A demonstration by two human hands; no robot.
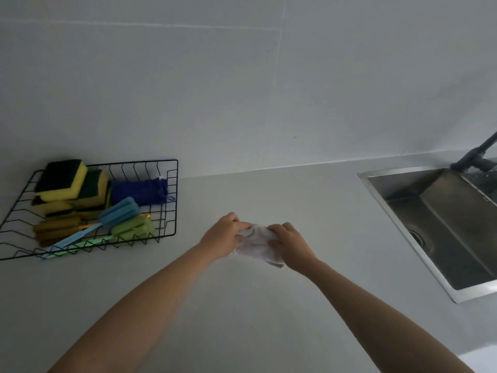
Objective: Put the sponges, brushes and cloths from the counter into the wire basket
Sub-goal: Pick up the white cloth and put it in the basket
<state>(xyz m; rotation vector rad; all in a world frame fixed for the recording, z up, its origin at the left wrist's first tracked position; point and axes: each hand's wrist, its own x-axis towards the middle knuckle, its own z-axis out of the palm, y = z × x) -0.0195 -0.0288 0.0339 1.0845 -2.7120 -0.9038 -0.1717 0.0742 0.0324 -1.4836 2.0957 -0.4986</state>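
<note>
Bare counter (242, 305) lies open between the wire basket (172, 200) and the sink (430, 211).

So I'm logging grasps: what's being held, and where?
A white cloth, bunched: left hand on its left end, right hand on its right.

Sponges (62, 181) four; brushes (118, 211) three; cloths (138, 191) two.

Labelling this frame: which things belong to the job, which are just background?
Job: white cloth gripped by left hand and right hand; wire basket holding yellow sponges, blue brush, green brush, blue cloth.

Background: sink, faucet, tiled wall.
</note>
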